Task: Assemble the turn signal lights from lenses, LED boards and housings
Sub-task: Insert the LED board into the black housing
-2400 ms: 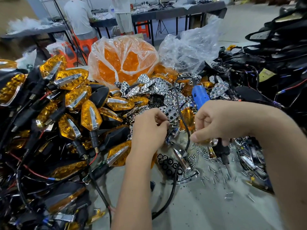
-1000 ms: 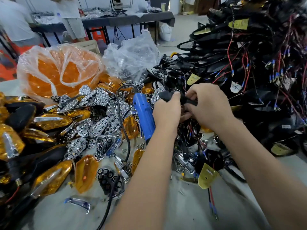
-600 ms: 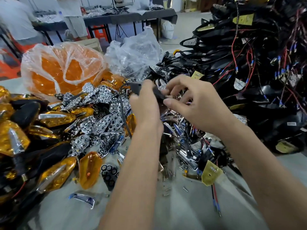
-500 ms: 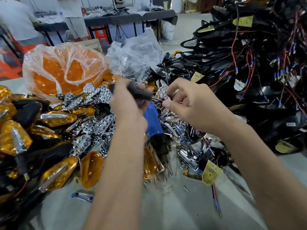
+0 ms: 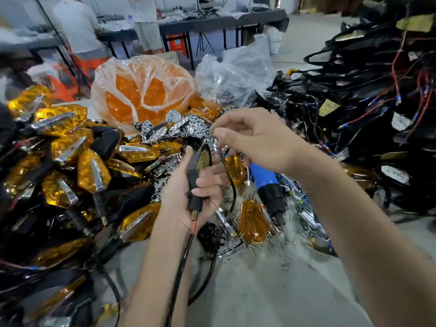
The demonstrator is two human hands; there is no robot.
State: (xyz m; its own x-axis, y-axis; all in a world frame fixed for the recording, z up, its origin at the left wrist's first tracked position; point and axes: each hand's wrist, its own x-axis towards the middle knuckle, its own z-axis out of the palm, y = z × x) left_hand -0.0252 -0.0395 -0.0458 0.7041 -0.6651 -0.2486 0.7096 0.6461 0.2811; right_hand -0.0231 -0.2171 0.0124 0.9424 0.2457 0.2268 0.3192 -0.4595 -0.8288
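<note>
A black housing (image 5: 194, 178) is gripped upright by the left hand (image 5: 188, 197); something small, possibly a wire, is pinched by the right hand (image 5: 257, 138) just above.

Blue screwdriver (image 5: 265, 182) lies among loose screws (image 5: 286, 263) (scattered).

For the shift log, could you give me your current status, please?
Left hand grips black housing, stem down. Right hand pinches something small, unclear. Blue screwdriver lies beside.

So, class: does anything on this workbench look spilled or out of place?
Yes. Small screws lie scattered loose over the grey table, around a stray amber lens and the blue screwdriver, in no tray.
</note>
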